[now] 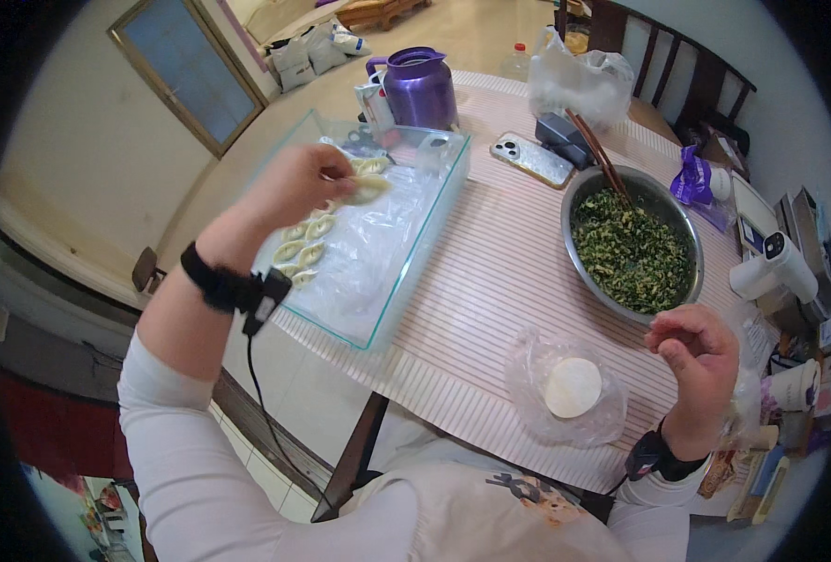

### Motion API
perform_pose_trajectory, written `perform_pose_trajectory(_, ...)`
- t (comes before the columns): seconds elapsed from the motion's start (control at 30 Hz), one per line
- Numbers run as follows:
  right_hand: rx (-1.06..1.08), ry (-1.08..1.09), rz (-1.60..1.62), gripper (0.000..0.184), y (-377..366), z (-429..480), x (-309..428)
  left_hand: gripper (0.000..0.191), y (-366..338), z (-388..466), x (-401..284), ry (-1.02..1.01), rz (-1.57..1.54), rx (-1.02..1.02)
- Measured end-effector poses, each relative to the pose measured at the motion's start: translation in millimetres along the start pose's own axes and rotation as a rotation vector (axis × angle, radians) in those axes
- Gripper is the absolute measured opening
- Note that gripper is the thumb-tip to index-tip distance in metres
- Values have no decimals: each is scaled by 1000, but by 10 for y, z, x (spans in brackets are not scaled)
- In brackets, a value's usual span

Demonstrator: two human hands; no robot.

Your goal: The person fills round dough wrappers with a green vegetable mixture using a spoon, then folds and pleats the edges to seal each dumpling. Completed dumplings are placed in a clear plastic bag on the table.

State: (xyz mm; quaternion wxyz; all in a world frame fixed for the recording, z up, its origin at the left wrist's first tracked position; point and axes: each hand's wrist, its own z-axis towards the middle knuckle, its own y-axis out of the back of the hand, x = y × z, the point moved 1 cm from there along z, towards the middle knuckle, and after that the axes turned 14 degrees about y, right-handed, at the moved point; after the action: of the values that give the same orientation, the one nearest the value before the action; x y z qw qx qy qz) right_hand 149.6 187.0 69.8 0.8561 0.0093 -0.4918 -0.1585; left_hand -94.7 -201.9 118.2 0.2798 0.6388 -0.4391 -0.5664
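Observation:
My left hand (306, 184) pinches a folded dumpling (371, 188) above a clear, green-edged tray (387, 298). Rows of pale dumplings (310, 253) lie along the tray's left side, on a crinkled plastic liner (359, 270). My right hand (700, 355) hovers by the near rim of a steel bowl (697, 246), fingers loosely curled and apart from the thumb, with nothing visible in it. Chopped green filling (633, 256) fills much of the bowl, and wooden chopsticks (598, 151) stand in it. Round dough wrappers (573, 388) rest on a clear plastic bag (527, 365) before me.
Behind the tray stands a purple thermos jug (419, 91). A phone (531, 160) and a black box-shaped object (563, 139) lie beyond the bowl. Further back is a white plastic bag (580, 77). Along the right edge are a white device (773, 270), a cup (791, 386) and other clutter.

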Motion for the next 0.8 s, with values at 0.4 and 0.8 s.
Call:
perform_pose_trajectory(0.4,-15,-35,12,26,69,-9,-32,8,-595,1370,1210,163,136,-1)
perform_pose_trajectory(0.8,64,-27,-100,23,26,26,-18,11,-717,1445,1357,121,230,-21)
